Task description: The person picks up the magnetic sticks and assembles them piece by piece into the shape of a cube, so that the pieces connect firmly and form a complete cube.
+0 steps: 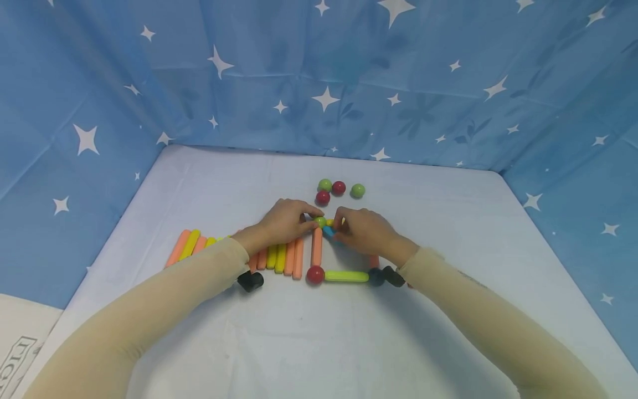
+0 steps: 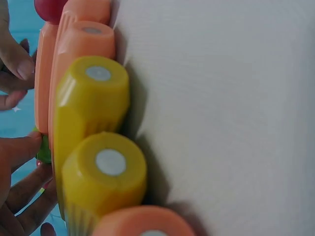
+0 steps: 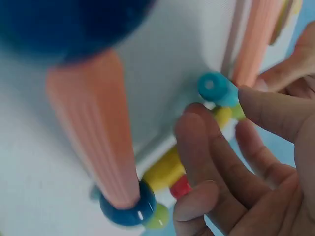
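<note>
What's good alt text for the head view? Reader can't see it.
Two hands meet at mid-table: the left hand pinches a green ball, and the right hand holds a blue stick against it. Orange and yellow sticks lie in a row on the white table, with four loose balls behind.

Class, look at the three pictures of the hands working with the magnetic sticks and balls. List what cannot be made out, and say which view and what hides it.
1. Head view: the blue stick is mostly covered by the right hand.
2. Head view: the left hand hides the far ends of the stick row.
3. Left wrist view: the green ball is a sliver behind the yellow sticks.
4. Right wrist view: the dark blue ball at the top edge is blurred and cut off.
</note>
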Available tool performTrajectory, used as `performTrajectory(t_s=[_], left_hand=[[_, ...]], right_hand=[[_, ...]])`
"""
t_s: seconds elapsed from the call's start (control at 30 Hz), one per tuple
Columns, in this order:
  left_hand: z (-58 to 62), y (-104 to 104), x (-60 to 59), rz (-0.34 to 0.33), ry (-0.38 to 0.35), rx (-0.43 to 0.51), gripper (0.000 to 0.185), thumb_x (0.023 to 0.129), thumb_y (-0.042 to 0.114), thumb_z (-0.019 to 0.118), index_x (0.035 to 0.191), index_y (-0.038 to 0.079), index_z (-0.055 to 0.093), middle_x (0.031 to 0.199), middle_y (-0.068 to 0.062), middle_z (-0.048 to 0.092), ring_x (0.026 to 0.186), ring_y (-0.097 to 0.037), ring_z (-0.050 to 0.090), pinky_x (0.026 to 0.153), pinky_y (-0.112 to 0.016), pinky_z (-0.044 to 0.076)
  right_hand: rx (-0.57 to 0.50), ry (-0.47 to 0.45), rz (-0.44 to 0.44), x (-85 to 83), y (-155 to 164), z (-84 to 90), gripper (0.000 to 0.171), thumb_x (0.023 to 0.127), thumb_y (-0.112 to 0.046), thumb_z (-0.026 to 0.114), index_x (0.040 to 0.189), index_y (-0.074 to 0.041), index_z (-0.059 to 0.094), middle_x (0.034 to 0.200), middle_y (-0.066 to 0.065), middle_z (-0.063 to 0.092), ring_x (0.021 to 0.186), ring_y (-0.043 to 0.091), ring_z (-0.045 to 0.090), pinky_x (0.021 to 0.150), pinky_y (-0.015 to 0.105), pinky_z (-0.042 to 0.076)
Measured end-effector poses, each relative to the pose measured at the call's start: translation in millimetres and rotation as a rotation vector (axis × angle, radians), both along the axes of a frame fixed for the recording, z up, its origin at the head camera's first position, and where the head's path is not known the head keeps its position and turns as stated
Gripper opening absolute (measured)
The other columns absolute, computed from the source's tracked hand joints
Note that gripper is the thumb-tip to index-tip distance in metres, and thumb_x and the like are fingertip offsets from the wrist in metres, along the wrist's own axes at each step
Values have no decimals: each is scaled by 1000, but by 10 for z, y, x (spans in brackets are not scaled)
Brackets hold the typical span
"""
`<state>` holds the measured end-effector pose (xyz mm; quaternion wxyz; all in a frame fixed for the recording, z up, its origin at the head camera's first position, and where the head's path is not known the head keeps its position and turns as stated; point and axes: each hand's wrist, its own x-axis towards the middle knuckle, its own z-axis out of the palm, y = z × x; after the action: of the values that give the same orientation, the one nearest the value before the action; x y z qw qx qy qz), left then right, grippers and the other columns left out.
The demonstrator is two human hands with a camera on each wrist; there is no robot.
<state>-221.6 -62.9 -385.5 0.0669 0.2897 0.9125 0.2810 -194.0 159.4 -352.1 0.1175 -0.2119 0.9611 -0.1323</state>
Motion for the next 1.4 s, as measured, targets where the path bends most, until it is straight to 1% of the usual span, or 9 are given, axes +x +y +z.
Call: performTrajectory(t_s=[0.2, 0.43, 0.67, 0.77, 0.87, 0.97, 1.07, 1.23, 1.4], left_hand=[[9, -6, 2, 9, -14, -2, 33, 98, 27, 69, 131, 21, 71, 116, 3, 72, 93, -16, 62, 93, -41, 44], [2, -10, -4, 6, -21, 12, 34, 98, 27, 69, 132, 21, 70, 116, 2, 71, 90, -16, 60, 85, -35, 48], [-8, -10, -16, 17, -30, -3, 35, 98, 28, 69, 133, 23, 70, 117, 4, 71, 91, -15, 60, 92, -39, 42], [-2, -18, -14, 19, -34, -13, 36, 98, 28, 69, 134, 23, 69, 119, 4, 71, 96, -16, 61, 98, -43, 39], [4, -23, -14, 11, -23, -20, 36, 98, 28, 69, 133, 22, 69, 119, 3, 71, 97, -17, 62, 100, -46, 38], [11, -24, -21, 5, -9, -26, 35, 98, 28, 69, 133, 22, 70, 118, 3, 72, 96, -17, 63, 100, -47, 38], [19, -45, -29, 9, -10, -24, 34, 99, 28, 69, 132, 21, 70, 117, 3, 72, 95, -17, 63, 99, -47, 39], [32, -81, -33, 16, -19, -15, 34, 99, 28, 68, 132, 21, 70, 120, 2, 72, 98, -19, 64, 101, -47, 39], [14, -82, -42, 14, -12, -20, 34, 99, 29, 68, 133, 22, 70, 122, 2, 71, 99, -19, 62, 103, -46, 37]], right_hand=[[59, 0, -2, 125, 92, 206, 26, 91, -24, 78, 112, -14, 68, 99, 0, 74, 88, 18, 67, 81, 40, 55], [218, 27, 41, 338, 336, 426, 32, 87, -20, 82, 117, -12, 74, 96, -3, 71, 92, 20, 65, 83, 45, 54], [215, 19, 54, 496, 627, 383, 27, 86, -18, 82, 113, -16, 76, 94, -7, 71, 89, 17, 65, 80, 42, 55], [196, 90, 133, 595, 499, 348, 26, 86, -20, 83, 111, -17, 76, 91, -7, 70, 85, 15, 64, 78, 38, 55], [189, 206, 262, 700, 265, 307, 29, 85, -25, 84, 112, -18, 76, 98, -5, 71, 91, 15, 66, 83, 35, 55], [188, 279, 404, 804, 22, 252, 38, 85, -28, 85, 120, -18, 74, 114, -2, 70, 108, 18, 65, 94, 38, 52], [241, 291, 516, 904, -203, 179, 51, 90, -30, 79, 136, -17, 65, 136, 1, 62, 131, 22, 53, 106, 43, 44], [392, 318, 594, 1029, -436, 44, 55, 100, -29, 65, 151, -13, 50, 155, 7, 45, 148, 29, 31, 116, 46, 31], [408, 400, 662, 1149, -507, -5, 48, 98, -20, 68, 143, -11, 58, 149, 8, 52, 143, 29, 40, 116, 46, 30]])
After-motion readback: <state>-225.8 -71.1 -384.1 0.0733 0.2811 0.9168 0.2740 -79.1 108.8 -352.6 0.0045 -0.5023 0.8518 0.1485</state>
